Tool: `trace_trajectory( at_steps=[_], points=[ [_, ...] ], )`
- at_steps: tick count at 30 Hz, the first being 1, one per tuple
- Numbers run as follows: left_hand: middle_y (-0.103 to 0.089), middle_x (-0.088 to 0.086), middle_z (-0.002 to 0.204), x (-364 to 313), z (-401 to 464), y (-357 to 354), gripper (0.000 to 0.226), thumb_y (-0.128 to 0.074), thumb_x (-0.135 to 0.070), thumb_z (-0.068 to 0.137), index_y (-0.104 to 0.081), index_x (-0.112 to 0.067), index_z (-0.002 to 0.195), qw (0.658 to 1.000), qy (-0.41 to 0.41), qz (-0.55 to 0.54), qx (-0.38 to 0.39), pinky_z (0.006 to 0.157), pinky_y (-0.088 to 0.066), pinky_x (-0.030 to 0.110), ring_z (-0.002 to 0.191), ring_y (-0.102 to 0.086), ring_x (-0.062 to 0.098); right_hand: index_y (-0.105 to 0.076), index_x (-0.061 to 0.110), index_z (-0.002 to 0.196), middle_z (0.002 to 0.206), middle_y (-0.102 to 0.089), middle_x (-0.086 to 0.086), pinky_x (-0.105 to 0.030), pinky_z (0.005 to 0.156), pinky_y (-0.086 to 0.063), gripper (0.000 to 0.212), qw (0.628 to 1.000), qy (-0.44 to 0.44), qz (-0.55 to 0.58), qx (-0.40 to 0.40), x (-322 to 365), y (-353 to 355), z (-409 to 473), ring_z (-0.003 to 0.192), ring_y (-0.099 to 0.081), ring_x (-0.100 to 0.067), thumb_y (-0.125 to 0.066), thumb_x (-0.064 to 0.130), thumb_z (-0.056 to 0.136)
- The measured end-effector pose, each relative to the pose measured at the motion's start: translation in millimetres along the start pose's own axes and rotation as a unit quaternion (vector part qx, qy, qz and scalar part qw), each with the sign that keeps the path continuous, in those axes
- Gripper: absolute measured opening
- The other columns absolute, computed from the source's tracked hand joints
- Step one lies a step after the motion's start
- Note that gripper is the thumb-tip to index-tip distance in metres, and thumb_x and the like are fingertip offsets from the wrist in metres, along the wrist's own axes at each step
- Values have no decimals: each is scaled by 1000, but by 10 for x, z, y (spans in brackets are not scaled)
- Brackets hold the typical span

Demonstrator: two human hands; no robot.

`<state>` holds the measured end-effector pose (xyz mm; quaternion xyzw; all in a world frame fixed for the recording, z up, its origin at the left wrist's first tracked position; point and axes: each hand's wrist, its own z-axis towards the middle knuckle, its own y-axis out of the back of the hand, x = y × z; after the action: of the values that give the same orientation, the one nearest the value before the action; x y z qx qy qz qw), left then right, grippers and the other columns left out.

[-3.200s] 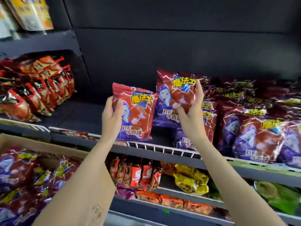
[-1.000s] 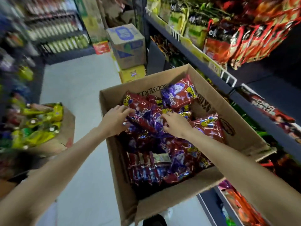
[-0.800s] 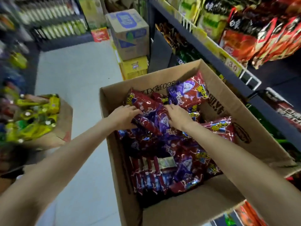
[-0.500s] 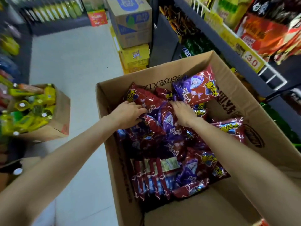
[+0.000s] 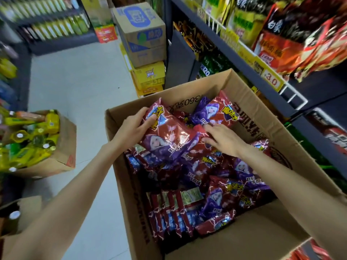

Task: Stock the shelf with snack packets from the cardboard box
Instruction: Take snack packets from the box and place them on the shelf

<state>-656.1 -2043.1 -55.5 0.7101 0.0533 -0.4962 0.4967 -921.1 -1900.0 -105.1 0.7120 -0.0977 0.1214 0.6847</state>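
An open cardboard box [image 5: 120, 177] stands on the floor below me, holding several red and purple snack packets. My left hand [image 5: 131, 128] grips the top edge of one red and purple packet [image 5: 165, 141], which is lifted above the pile. My right hand [image 5: 223, 137] pinches a second packet [image 5: 199, 147] that lies partly under the first one. Another packet [image 5: 216, 111] leans against the box's far wall. The shelf [image 5: 242, 53] runs along the right side, with a bare dark stretch at its near end.
A smaller box of yellow and green bottles [image 5: 32, 139] sits on the floor to the left. Stacked cartons [image 5: 142, 34] stand beyond the big box against the shelf end. Red and green packets [image 5: 281, 40] fill the shelf above. Pale floor lies between the boxes.
I have turned from the shelf to the box. Both hands reached into the pile; my left hand has since lifted a packet by its top edge and my right hand closed on another.
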Motion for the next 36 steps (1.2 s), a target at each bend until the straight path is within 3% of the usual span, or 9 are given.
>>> trace_trajectory(
  at_steps=[4, 10, 14, 16, 18, 23, 28, 30, 36],
  points=[
    [-65, -12, 88, -155, -46, -30, 20, -50, -34, 95, -53, -18, 106, 993, 37, -114, -23, 64, -47, 12, 71, -63, -8, -42, 14, 109, 64, -54, 2, -36, 58, -35, 27, 972, -150, 144, -108, 69, 303, -449, 61, -53, -20, -47, 38, 97],
    [-71, -1, 96, -672, -212, -96, 53, -78, -28, 69, -49, -25, 113, 967, 69, -225, 93, 60, -53, 17, 77, -71, 13, -47, 21, 111, 89, -66, 5, -32, 68, -50, 22, 906, -249, 259, -221, 176, 816, -1213, 77, -65, -10, -41, 39, 99],
    [-60, -13, 110, -1160, -274, -199, 72, -83, -52, 54, -39, -37, 109, 979, -43, -148, 131, 80, -44, 6, 99, -57, -14, -52, 25, 105, 81, -66, 12, -10, 55, -45, 13, 867, -291, 277, -294, 128, 1144, -1835, 66, -63, 5, -48, 35, 97],
    [-50, -11, 115, -1487, -318, -353, 64, -81, -34, 67, -32, -32, 108, 972, -104, -121, 170, 81, -37, 0, 100, -47, -25, -55, 24, 104, 84, -64, 17, -6, 57, -44, 13, 849, -314, 273, -324, 82, 1316, -2179, 64, -60, 13, -53, 33, 94],
    [-50, -12, 114, -1835, -356, -534, 63, -79, -28, 66, -33, -32, 109, 965, -149, -103, 191, 81, -37, 1, 98, -50, -22, -58, 23, 104, 85, -65, 15, -7, 57, -46, 15, 824, -338, 281, -359, 20, 1475, -2529, 63, -61, 12, -59, 33, 92],
    [-62, -22, 108, -2753, -397, -1021, 66, -76, -57, 60, -49, -37, 116, 946, -277, -80, 147, 89, -46, 23, 103, -59, -2, -59, 24, 101, 84, -66, 11, -12, 54, -50, 16, 768, -374, 277, -440, -139, 1912, -3419, 59, -62, 7, -62, 33, 89],
    [-59, -41, 101, -3662, -472, -1552, 54, -83, -36, 66, -53, -43, 110, 898, -415, -82, 123, 80, -41, 4, 95, -56, -16, -59, 20, 104, 91, -67, 1, -25, 74, -51, 15, 767, -408, 170, -465, -384, 2285, -4166, 79, -64, -10, -58, 30, 93],
    [-61, -32, 102, -3953, -434, -1803, 54, -81, -39, 68, -57, -39, 116, 881, -449, -55, 137, 83, -45, 11, 96, -58, -11, -59, 17, 108, 96, -67, -7, -38, 83, -46, 23, 780, -430, 89, -446, -550, 2406, -4388, 90, -63, -24, -57, 33, 93],
    [-52, -13, 104, -4703, -246, -2595, 61, -80, -42, 70, -55, -41, 125, 850, -497, 45, 172, 83, -43, 23, 91, -53, 1, -54, 17, 128, 123, -61, -14, -39, 89, -43, 48, 778, -535, -68, -323, -1046, 2669, -4719, 112, -56, -34, -60, 43, 89]
  ],
)
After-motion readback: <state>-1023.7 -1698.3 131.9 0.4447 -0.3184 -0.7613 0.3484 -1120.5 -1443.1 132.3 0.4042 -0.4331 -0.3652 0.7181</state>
